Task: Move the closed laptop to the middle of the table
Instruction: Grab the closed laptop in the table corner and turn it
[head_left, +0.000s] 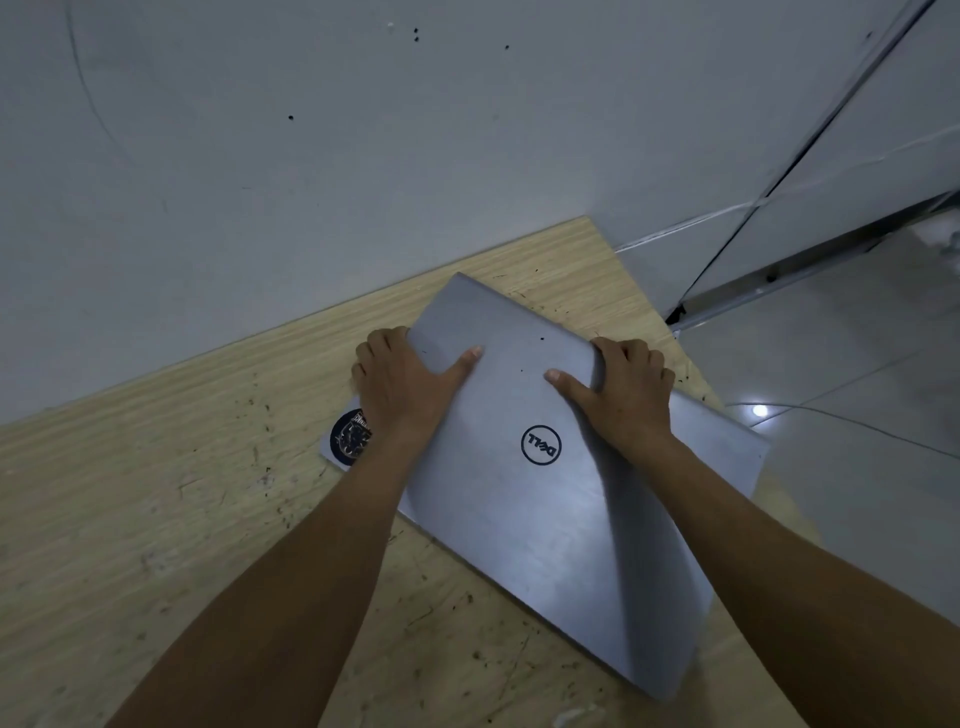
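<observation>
Both hands — left hand (402, 382), right hand (626, 397) — clamped on closed laptop (545, 499), scuffed wooden table (156, 493) against grey wall (311, 156).

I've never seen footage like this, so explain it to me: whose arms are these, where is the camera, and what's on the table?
There is no machine here. The single picture comes from a camera worn on a person's head, looking down at their own bare arms. The left hand and right hand grip opposite edges of a closed grey laptop, thumbs on top of its lid. The laptop lies askew near the right end of a scratched wooden table that stands against a pale wall. A dark round sticker marks one corner of the laptop.
</observation>
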